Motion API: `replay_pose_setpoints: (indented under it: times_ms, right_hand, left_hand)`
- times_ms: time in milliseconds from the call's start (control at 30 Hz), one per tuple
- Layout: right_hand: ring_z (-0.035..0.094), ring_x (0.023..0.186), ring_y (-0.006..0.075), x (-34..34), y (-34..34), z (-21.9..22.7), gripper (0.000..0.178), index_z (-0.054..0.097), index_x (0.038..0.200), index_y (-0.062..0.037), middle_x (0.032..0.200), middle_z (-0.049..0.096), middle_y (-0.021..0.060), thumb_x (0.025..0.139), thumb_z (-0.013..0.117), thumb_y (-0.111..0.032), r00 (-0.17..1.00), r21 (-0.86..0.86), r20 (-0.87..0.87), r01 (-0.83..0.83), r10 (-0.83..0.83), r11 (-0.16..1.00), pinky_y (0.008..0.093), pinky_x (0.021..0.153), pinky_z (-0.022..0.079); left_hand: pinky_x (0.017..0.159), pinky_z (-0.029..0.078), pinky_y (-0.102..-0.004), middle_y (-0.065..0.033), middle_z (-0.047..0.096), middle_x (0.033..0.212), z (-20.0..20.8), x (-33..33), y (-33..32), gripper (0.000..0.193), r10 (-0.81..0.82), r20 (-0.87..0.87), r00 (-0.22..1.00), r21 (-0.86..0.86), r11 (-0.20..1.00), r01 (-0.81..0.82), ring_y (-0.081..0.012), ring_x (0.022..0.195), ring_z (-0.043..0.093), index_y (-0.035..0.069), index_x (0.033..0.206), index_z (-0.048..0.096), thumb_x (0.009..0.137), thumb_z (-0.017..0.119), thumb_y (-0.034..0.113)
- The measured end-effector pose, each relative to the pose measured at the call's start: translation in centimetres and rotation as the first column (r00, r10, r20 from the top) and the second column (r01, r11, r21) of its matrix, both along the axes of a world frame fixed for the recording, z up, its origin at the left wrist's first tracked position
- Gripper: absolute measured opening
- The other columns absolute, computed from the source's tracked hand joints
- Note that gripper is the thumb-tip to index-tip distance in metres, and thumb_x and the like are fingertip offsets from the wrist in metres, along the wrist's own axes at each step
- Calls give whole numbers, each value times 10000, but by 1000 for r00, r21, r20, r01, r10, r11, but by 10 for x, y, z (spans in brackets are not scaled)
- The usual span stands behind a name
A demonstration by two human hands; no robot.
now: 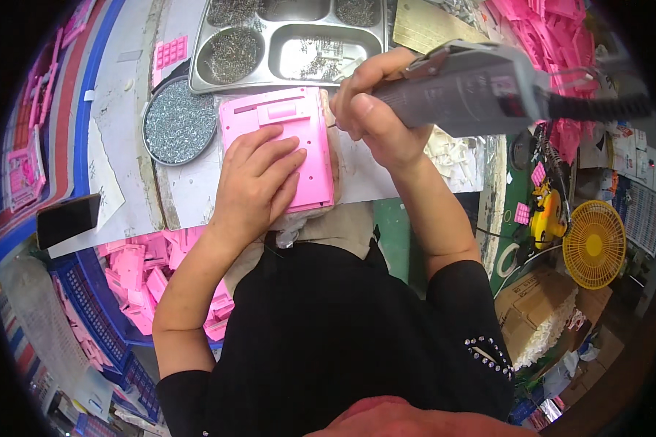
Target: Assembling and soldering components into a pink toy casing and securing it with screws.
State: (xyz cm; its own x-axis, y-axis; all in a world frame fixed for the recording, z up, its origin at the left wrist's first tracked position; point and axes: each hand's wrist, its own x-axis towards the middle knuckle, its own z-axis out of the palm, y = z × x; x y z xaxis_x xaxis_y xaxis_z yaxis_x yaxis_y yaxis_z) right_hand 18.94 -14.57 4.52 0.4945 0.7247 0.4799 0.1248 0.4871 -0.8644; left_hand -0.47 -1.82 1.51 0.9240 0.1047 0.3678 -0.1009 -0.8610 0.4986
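Note:
A flat pink plastic casing (315, 191) with several small holes lies on a wrapped pad in front of me. Flat on its face rests my left hand (259, 175), fingers stretched out over the surface. My right hand (379, 116) is wrapped round a grey electric screwdriver (452, 91), whose black cable runs off to the right. The screwdriver's thin bit points down beside the casing's upper right edge. Whether the bit touches anything I cannot tell.
A steel tray (270, 81) with small screws in its compartments stands behind the casing. Left of it is a round dish of screws (178, 120). A phone (68, 221) lies at the left edge. Below sits a blue basket (109, 313) of pink parts; a yellow fan (594, 244) stands right.

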Motion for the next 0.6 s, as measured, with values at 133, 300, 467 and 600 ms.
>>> replay_pose_setpoints:
  times_ms: [133,300,467,600]
  right_hand:
    - [488,519,138,5,7,4,186,506,1041,-26,650,528,66,935,652,-74,997,15,70,-18,17,1000,331,523,435]
    - [467,521,136,4,9,-4,194,493,1054,-21,653,521,67,945,641,-82,988,-60,155,18,-8,998,326,535,441]
    - [462,517,143,1,7,10,264,516,1176,-15,646,526,66,956,623,-112,995,76,-21,-98,100,992,333,567,456]
    - [499,528,151,2,8,2,269,527,1175,-9,650,543,71,948,629,-111,992,-16,121,29,-27,999,334,566,468]
  left_hand:
    - [1005,486,-487,-87,701,1185,0,2,-1,317,7,35,999,3,1000,-7,-333,1193,619,58,1101,749,785,762,86]
    - [1010,484,-477,-76,703,1169,-6,5,0,295,13,57,998,4,1000,-13,-319,1195,620,63,1090,752,797,753,94]
    - [1013,482,-472,-69,703,1160,-6,2,0,283,22,64,998,7,1000,-22,-313,1196,621,65,1082,754,801,747,101]
    - [1014,482,-470,-68,702,1150,-3,3,-1,280,15,57,998,-15,1000,-15,-308,1194,622,66,1074,754,796,747,100]
